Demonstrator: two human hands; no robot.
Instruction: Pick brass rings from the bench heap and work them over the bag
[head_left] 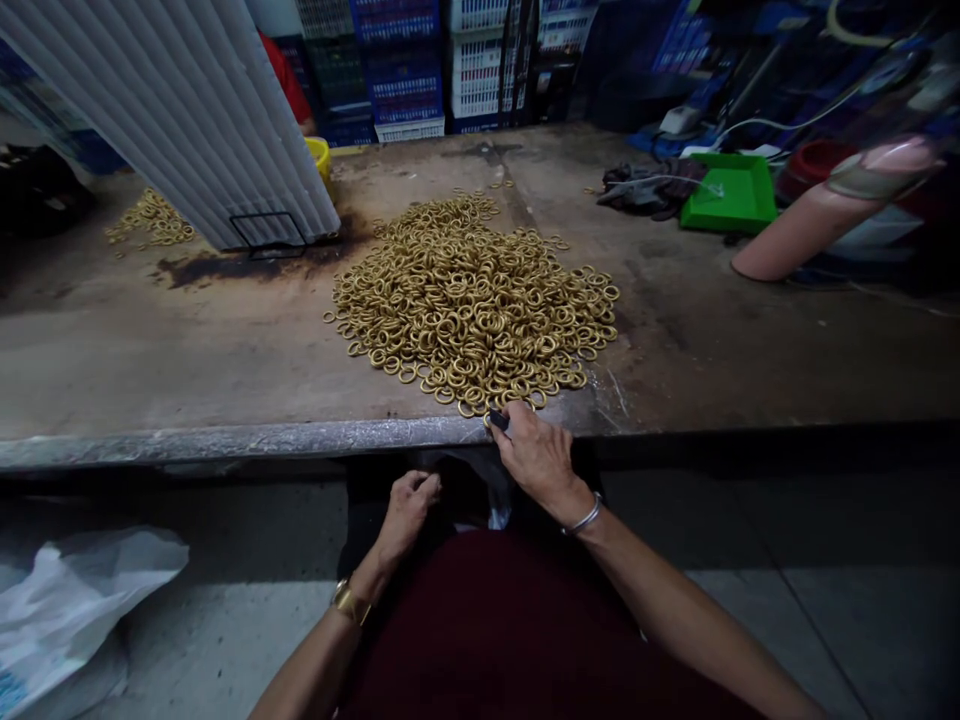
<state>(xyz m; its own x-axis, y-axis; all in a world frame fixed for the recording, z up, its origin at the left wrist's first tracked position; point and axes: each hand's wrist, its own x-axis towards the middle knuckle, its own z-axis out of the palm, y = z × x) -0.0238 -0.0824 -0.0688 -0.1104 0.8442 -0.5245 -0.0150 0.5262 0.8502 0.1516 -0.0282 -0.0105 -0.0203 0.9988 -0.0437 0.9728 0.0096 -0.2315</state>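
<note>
A wide heap of brass-coloured rings [480, 300] lies on the worktable [187, 350], its near side close to the front edge. At that edge my right hand [536, 455] is closed on a small black piece [499, 420], whose kind I cannot make out. The piece's tip is right by a ring at the heap's front. Below the tabletop, over my lap, my left hand [409, 510] is closed with its fingers curled in. Whatever it may hold is hidden. Partly visible between the hands is a clear plastic bag [499, 495].
A tall corrugated pale panel [202, 120] leans at the left, by a smaller ring pile [154, 220]. To the right are a green tray [731, 192], dark gloves [652, 190] and a pinkish cylinder [817, 220]. A white sack [82, 600] lies lower left. A person's red sleeve [285, 80] shows behind the panel.
</note>
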